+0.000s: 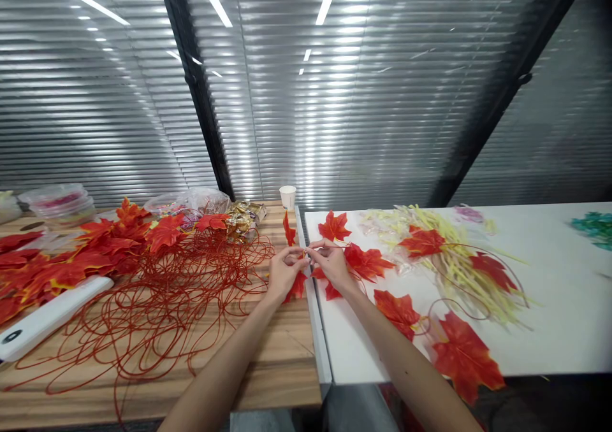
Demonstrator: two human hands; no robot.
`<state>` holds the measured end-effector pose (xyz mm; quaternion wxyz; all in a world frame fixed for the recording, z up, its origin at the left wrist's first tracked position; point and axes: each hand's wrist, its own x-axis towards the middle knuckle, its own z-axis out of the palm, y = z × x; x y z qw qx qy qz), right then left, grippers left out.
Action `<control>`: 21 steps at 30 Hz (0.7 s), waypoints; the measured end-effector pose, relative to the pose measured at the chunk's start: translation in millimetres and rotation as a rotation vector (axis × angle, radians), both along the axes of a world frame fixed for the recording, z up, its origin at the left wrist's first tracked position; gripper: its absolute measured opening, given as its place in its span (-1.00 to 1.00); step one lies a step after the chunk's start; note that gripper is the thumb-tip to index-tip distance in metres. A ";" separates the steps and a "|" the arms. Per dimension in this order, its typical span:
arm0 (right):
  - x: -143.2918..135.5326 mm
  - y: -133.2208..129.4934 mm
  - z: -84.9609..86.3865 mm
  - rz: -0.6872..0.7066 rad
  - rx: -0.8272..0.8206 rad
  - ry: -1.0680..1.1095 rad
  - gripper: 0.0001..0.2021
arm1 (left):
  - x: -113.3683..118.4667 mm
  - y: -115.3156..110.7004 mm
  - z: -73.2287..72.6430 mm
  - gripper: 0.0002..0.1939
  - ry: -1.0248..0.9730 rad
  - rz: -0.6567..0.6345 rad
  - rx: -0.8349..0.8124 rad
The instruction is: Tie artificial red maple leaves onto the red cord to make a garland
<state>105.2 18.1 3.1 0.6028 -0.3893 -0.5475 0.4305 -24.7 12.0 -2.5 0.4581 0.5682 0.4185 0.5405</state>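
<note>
My left hand [283, 270] and my right hand [333, 265] meet over the seam between two tables. Both have thumb and fingers pinched together on a thin red cord [340, 246]; the exact spot between the fingertips is too small to make out. Around them lie red artificial maple leaves: one upright leaf [289, 229] just beyond my left hand, another leaf [334, 226] beyond my right, and a larger leaf [368, 262] beside my right wrist. More leaves, partly hidden, show beneath both hands. By my right forearm, a cord runs from a leaf [398, 312] across the white table.
Left, a tangled heap of red cord [167, 298] spreads over the wooden table [282, 371], beside piled maple leaves [95, 250] and a white handheld device [52, 317]. Gold packets [245, 218] and a paper cup [287, 197] stand behind. Yellow strips [459, 273] cover part of the white table [564, 317].
</note>
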 end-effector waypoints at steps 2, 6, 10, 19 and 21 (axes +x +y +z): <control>-0.1 0.3 -0.7 0.005 0.004 -0.001 -0.72 | 0.3 -0.1 0.8 -0.69 -0.002 0.009 -0.006; -0.6 0.6 -1.4 0.011 0.022 0.000 -0.73 | 1.3 0.1 1.6 -0.70 -0.012 0.017 -0.003; -1.0 1.1 -1.4 0.003 0.023 -0.001 -0.73 | 1.3 0.3 0.7 -0.71 -0.002 0.019 0.008; -0.9 1.1 -2.3 0.004 0.038 -0.015 -0.72 | -0.5 0.2 0.1 -0.70 0.014 0.007 0.023; -0.9 1.4 -3.1 0.000 0.041 -0.017 -0.72 | -0.5 0.6 -0.3 -0.70 0.012 0.000 0.021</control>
